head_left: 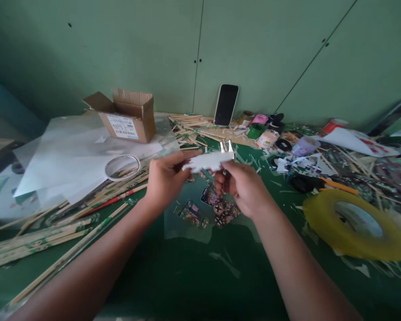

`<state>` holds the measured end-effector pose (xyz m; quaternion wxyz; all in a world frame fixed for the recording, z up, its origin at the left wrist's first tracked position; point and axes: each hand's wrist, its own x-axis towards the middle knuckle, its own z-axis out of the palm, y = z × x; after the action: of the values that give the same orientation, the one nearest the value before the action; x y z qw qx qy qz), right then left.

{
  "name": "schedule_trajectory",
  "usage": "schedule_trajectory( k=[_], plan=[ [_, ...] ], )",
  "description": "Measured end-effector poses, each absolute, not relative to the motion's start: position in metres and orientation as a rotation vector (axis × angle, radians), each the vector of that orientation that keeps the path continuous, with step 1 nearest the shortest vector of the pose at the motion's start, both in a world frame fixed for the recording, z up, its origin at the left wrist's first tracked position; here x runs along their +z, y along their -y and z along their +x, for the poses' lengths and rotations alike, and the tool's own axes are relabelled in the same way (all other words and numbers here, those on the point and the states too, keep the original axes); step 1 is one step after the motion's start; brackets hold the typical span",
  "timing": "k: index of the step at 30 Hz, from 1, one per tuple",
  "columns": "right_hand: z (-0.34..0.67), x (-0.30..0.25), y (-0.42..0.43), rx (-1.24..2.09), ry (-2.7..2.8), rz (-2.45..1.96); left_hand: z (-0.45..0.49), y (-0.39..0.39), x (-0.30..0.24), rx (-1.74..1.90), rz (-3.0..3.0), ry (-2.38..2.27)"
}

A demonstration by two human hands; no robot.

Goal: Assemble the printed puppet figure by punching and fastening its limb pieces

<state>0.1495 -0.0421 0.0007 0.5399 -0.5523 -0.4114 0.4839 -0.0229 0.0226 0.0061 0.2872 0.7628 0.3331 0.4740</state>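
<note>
Above the green table, a white paper cut-out (209, 161) with an uneven edge is stretched between my two hands. My left hand (165, 176) pinches its left end between thumb and fingers. At the other end, my right hand (242, 185) grips it with the thumb on top and fingers curled beneath. Two shiny silver prongs (226, 146) stick up behind its right end; what they belong to is hidden. Below my hands lie dark patterned cut-outs (225, 211) and a small printed piece (191, 213) on a clear sheet (183, 232).
An open cardboard box (128, 116) and a white ring-shaped roll (122, 168) stand at left, near bundled wooden sticks (36, 243). A phone (226, 104) leans on the back wall. At right lie a large yellow tape roll (354, 225), an orange-handled tool (341, 186), small tape rolls and paper scraps.
</note>
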Motion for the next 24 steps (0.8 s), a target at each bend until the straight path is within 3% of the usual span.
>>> schedule_trajectory(
  k=[3,7,13,18,24],
  plan=[
    [0.144,0.0,0.041,1.342,0.725,-1.144,-0.024,-0.022,0.001,1.29,2.277,-0.647],
    [0.142,0.002,0.041,1.295,0.71,-1.143,-0.021,-0.021,-0.003,1.287,2.35,-0.471],
    [0.143,-0.001,0.04,1.041,0.737,-1.189,-0.016,-0.013,0.006,1.004,1.615,-0.668],
    [0.145,-0.007,0.039,0.919,0.831,-1.24,-0.01,-0.007,0.01,0.668,1.502,-0.687],
    [0.154,-0.002,0.044,0.526,1.211,-1.416,-0.01,-0.007,0.012,0.813,1.344,-0.723]
  ],
)
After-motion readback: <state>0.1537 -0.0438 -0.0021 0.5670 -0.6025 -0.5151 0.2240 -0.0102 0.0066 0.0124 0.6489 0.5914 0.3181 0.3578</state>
